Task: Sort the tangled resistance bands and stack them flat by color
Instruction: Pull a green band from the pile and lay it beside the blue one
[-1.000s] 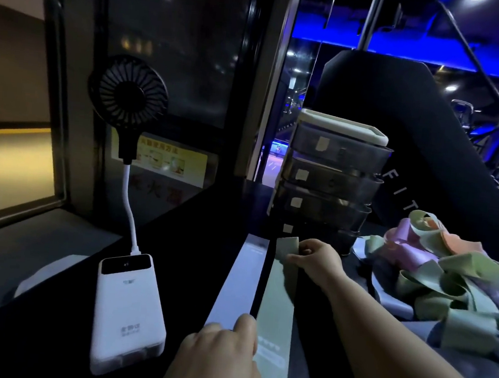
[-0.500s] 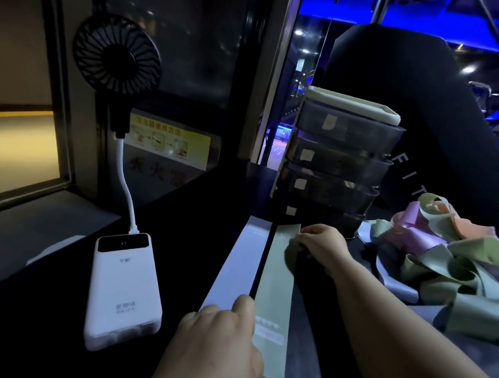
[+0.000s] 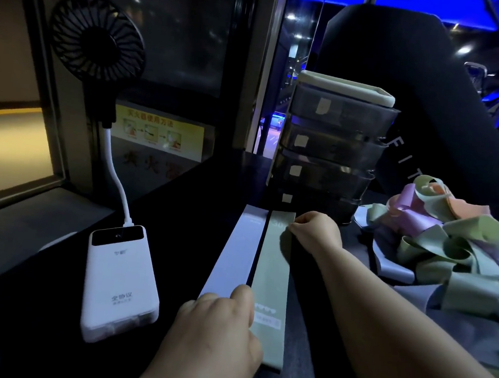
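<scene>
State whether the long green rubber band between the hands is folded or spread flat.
Spread flat: the long green rubber band lies straight on the dark table, right hand pinching its far end.

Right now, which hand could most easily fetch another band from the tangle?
Probably the right hand: it lies nearest the tangled pile; the left hand sits left of the green band, farther off.

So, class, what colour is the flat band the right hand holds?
The flat band is pale green; head view.
</scene>
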Demonstrator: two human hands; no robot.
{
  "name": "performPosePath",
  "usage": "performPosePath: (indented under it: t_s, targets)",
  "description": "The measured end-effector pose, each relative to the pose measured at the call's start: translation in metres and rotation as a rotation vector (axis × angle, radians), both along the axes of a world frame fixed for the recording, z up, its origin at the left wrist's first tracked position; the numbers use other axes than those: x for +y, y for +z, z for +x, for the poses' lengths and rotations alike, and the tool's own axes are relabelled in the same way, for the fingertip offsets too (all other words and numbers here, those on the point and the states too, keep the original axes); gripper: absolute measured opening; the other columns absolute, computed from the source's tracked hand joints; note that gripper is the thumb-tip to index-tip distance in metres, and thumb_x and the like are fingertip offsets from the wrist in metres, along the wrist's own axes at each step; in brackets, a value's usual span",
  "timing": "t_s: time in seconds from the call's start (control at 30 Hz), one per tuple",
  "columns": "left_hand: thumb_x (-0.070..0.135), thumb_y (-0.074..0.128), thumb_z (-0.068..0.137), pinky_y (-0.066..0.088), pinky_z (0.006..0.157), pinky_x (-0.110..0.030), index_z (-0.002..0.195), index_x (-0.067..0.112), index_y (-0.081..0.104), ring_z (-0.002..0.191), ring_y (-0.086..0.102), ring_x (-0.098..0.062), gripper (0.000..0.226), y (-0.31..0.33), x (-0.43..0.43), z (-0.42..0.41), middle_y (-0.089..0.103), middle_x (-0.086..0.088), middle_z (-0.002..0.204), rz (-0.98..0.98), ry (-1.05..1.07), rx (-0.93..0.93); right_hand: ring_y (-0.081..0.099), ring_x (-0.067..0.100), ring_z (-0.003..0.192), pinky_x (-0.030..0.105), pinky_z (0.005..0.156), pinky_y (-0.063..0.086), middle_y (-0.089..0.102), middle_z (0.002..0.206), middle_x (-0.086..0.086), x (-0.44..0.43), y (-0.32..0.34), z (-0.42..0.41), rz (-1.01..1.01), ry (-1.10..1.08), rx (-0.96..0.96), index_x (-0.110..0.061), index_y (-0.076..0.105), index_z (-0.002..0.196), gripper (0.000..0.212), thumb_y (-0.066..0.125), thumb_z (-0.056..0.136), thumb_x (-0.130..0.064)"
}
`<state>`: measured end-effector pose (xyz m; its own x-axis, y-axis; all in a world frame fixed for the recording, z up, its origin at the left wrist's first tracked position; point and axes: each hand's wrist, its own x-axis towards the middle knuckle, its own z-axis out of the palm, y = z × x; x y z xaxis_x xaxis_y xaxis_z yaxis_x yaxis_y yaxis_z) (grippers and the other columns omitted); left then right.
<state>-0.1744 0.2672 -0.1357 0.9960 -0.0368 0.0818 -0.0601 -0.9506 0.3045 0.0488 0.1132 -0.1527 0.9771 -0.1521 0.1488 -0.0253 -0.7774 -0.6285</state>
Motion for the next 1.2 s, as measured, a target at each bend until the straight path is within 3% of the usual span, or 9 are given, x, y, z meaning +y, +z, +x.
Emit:
performPosePath:
  t_s: [0.2,0.3,0.47,0.6,0.77,0.87,1.03,1.2]
  targets:
    - [0.024,0.043,0.088,0.027,0.067,-0.031,0.090,0.027,0.034,0.087,0.049,-0.017,0.009,-0.008,0.005,0.002,0.051,0.004,0.078,-0.113,0.002,-0.035,0.062,0.023,0.081,0.026,0.065,0.044,0.070,0.083,0.001,0.003,0.001,-0.004,-0.061,-0.045,-0.014,-0.015,0.073,0.085,0.015,0.061,0.077,-0.019]
    - [0.025,0.043,0.088,0.026,0.066,-0.030,0.089,0.027,0.033,0.081,0.045,-0.016,0.010,-0.009,0.006,0.001,0.048,0.004,0.074,-0.127,-0.014,-0.062,0.064,0.025,0.088,0.028,0.069,0.048,0.070,0.088,0.004,0.003,-0.001,-0.004,-0.085,-0.050,-0.034,-0.014,0.073,0.088,0.017,0.061,0.077,-0.019]
    - [0.024,0.042,0.088,0.025,0.064,-0.031,0.088,0.027,0.032,0.077,0.041,-0.016,0.011,-0.009,0.006,0.001,0.044,0.002,0.071,-0.130,-0.033,-0.085,0.057,0.024,0.107,0.024,0.075,0.037,0.062,0.115,0.005,0.001,-0.001,-0.006,0.021,-0.071,-0.098,-0.018,0.063,0.117,0.035,0.061,0.082,-0.024]
    - [0.024,0.042,0.087,0.026,0.059,-0.029,0.089,0.029,0.032,0.076,0.043,-0.016,0.011,-0.008,0.003,0.002,0.043,0.003,0.071,-0.121,-0.039,-0.099,0.056,0.021,0.099,0.023,0.074,0.037,0.059,0.120,0.007,-0.001,0.004,-0.011,0.064,-0.031,-0.035,-0.019,0.061,0.121,0.041,0.064,0.081,-0.027]
    - [0.026,0.041,0.090,0.030,0.066,-0.031,0.093,0.029,0.033,0.083,0.047,-0.017,0.009,-0.007,-0.008,-0.001,0.046,0.004,0.071,-0.124,-0.044,-0.165,0.059,0.017,0.090,0.022,0.063,0.041,0.057,0.119,0.004,-0.013,0.011,-0.033,0.041,0.048,0.004,-0.024,0.059,0.120,0.045,0.069,0.077,-0.034]
    - [0.029,0.042,0.088,0.037,0.066,-0.032,0.091,0.029,0.032,0.088,0.050,-0.020,0.010,-0.010,-0.018,0.000,0.050,0.002,0.074,-0.151,-0.034,-0.180,0.054,0.013,0.087,0.022,0.061,0.038,0.054,0.120,0.002,-0.034,0.015,-0.055,-0.032,0.061,-0.082,-0.025,0.060,0.120,0.042,0.068,0.080,-0.034]
    - [0.033,0.046,0.093,0.034,0.065,-0.031,0.092,0.030,0.038,0.085,0.050,-0.018,0.008,-0.006,-0.047,0.006,0.051,0.005,0.073,-0.221,-0.079,-0.231,0.054,0.021,0.109,0.029,0.089,0.043,0.053,0.119,0.003,-0.078,0.026,-0.087,-0.182,0.077,-0.268,-0.023,0.064,0.116,0.034,0.068,0.082,-0.027]
    - [0.035,0.047,0.095,0.046,0.072,-0.034,0.097,0.028,0.049,0.090,0.057,-0.021,0.008,0.005,-0.092,0.023,0.062,0.004,0.089,-0.287,-0.136,-0.171,0.057,0.035,0.097,0.035,0.076,0.047,0.062,0.100,0.010,-0.125,0.043,-0.104,-0.399,0.048,-0.495,-0.017,0.074,0.093,0.016,0.072,0.077,-0.018]
